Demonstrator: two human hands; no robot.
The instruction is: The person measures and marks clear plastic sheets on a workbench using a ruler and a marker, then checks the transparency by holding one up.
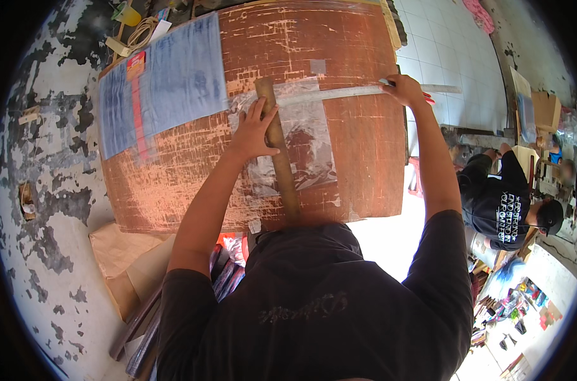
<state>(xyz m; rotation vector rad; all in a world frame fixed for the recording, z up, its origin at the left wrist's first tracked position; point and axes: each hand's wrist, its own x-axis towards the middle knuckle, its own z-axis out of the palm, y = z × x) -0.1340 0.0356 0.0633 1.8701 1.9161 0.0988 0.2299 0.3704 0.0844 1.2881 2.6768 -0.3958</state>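
A long brown strip [281,155] lies lengthwise over a clear plastic sheet [314,136] on the worn reddish-brown board [368,152]. My left hand [257,132] rests against the strip's upper part, its fingers and thumb spread apart. Crossing the board from the strip to beyond the right edge is a pale straight ruler-like bar [349,93]. My right hand [404,91] is closed over the bar near that edge. A small grey tip and a red end [430,99] poke out of it; the tool's kind is hidden by the fingers.
A bluish translucent sheet [174,76] covers the board's far left, with a red-handled brush-like tool [136,95] on it. A coiled cord [142,32] and yellow cup [128,14] lie beyond. Another person [507,197] sits at right. Dark rolls [145,336] stand lower left.
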